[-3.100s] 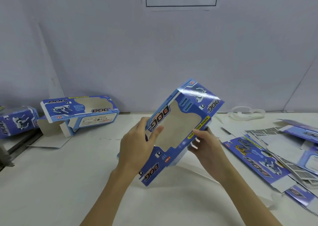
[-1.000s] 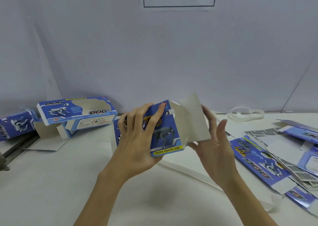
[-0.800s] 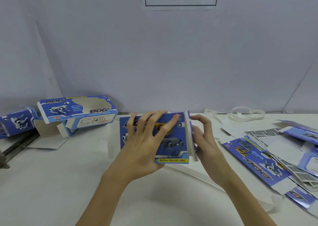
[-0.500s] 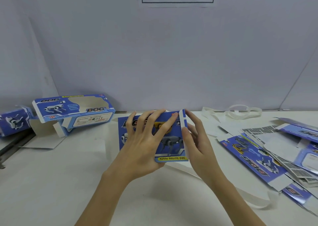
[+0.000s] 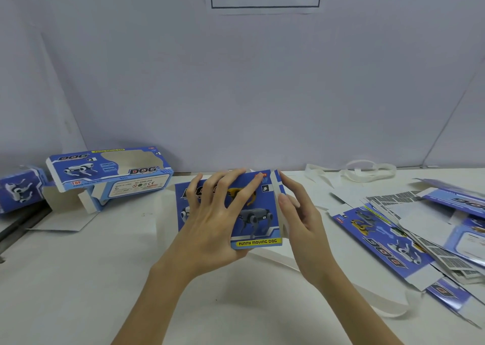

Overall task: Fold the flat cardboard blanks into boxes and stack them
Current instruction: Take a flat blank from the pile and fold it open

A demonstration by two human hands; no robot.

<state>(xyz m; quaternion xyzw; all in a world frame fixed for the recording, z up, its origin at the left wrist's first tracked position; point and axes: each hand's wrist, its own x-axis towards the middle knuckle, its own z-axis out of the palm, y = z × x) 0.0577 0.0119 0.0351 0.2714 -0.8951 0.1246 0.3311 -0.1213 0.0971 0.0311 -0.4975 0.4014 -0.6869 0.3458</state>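
Observation:
A blue "Funny Moving Dog" box (image 5: 258, 221) is held just above the white table (image 5: 78, 279) in the middle of the view. My left hand (image 5: 212, 221) grips it, fingers spread over its printed top face and the thumb hidden beneath. At the box's right end, my right hand (image 5: 301, 218) presses its straight fingers flat against the white end flap, which lies folded in. A folded box (image 5: 110, 171) with a window cutout lies at the back left, its end flaps open. A second folded box (image 5: 21, 187) lies at the far left edge.
A spread pile of flat blue blanks (image 5: 393, 237) covers the table's right side. White paper straps (image 5: 367, 171) lie by the back wall, and another strap (image 5: 380, 302) curls under my right forearm. A grey wall stands close behind.
The box was turned from window side to dog side and lowered toward the table. The raised white end flap was folded shut by my right hand, which now presses it.

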